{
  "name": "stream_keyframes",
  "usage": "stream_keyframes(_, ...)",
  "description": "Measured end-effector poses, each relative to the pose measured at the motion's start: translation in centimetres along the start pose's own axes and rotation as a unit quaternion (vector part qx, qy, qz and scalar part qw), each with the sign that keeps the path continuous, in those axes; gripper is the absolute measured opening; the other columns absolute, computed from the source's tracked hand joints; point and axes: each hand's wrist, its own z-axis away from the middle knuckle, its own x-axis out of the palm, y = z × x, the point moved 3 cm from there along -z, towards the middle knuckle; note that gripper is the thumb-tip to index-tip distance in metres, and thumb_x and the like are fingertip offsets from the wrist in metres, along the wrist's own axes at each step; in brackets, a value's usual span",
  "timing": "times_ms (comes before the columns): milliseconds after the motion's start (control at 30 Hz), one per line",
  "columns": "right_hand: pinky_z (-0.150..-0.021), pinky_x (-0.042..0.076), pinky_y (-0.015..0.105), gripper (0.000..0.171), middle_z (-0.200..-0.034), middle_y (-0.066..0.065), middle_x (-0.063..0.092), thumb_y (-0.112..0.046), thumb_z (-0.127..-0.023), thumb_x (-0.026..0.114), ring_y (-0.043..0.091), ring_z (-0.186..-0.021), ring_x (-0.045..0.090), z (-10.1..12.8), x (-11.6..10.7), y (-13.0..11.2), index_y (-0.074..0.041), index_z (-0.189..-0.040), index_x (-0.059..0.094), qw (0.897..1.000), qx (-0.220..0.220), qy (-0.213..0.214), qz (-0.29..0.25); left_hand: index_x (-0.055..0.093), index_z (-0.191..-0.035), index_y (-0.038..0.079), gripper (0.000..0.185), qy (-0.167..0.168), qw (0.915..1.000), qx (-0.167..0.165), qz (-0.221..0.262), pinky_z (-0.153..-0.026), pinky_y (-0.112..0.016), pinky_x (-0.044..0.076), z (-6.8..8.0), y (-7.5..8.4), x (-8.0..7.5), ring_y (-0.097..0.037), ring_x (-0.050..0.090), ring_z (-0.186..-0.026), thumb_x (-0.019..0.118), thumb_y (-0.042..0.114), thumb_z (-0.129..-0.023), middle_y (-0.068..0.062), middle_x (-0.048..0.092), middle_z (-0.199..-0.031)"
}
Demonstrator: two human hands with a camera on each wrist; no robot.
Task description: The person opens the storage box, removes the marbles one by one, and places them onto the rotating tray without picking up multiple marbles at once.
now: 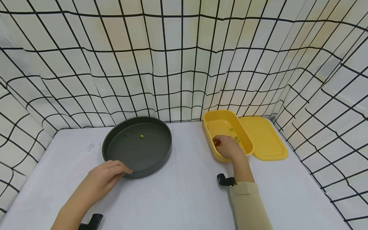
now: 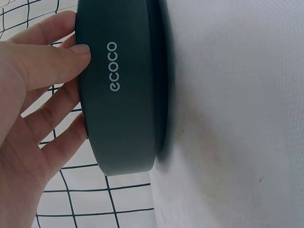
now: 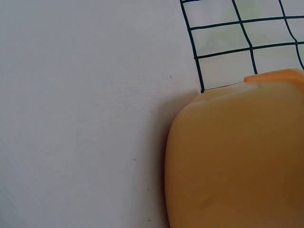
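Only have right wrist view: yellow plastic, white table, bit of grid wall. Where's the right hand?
Observer: Head view shows the right hand reaching down inside the open yellow box.
Operator: Anything in the box?
Observer: A few small beads lie on its floor just beyond the fingers; whether the hand holds one is hidden.
Operator: Lid?
Observer: The yellow lid lies flat on the table, right beside the box.
Operator: Left hand?
Observer: The left hand rests against the near wall of the dark round pan, thumb on the side by the "ecoco" print.
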Motion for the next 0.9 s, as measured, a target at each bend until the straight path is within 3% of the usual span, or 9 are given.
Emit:
stream_keyframes(333,-0.086,0.048,0.039,0.030,-0.098,0.006,0.064,-0.009,-0.092,0.057,0.025,-0.094,0.054,0.07,0.15,0.11,-0.010,-0.120,0.069,1.000,0.021,-0.009,-0.007,0.074,-0.093,0.026,0.044,0.006,0.9999,0.007,0.009,-0.087,-0.003,0.041,0.03,0.07,-0.07,-0.001,0.062,-0.089,0.079,-0.013,-0.071,0.021,0.068,-0.096)
stream_keyframes(700,-0.080,0.047,0.036,0.025,-0.091,0.005,0.062,-0.002,-0.090,0.055,0.024,-0.088,0.054,-0.10,0.16,0.21,-0.013,-0.108,0.067,1.000,0.011,-0.003,-0.005,0.074,-0.093,0.026,0.045,0.001,1.0000,0.001,0.006,-0.088,-0.003,0.041,0.02,0.04,-0.06,-0.001,0.063,-0.090,0.079,-0.013,-0.072,0.021,0.068,-0.097)
stream_keyframes(900,-0.082,0.048,0.037,0.025,-0.093,0.006,0.063,-0.005,-0.091,0.056,0.025,-0.089,0.054,-0.06,0.17,0.14,-0.011,-0.111,0.070,1.000,0.019,-0.004,-0.005,0.074,-0.093,0.026,0.046,0.001,1.0000,0.001,0.004,-0.087,-0.003,0.042,0.05,0.01,-0.02,-0.001,0.062,-0.089,0.079,-0.013,-0.071,0.021,0.068,-0.097)
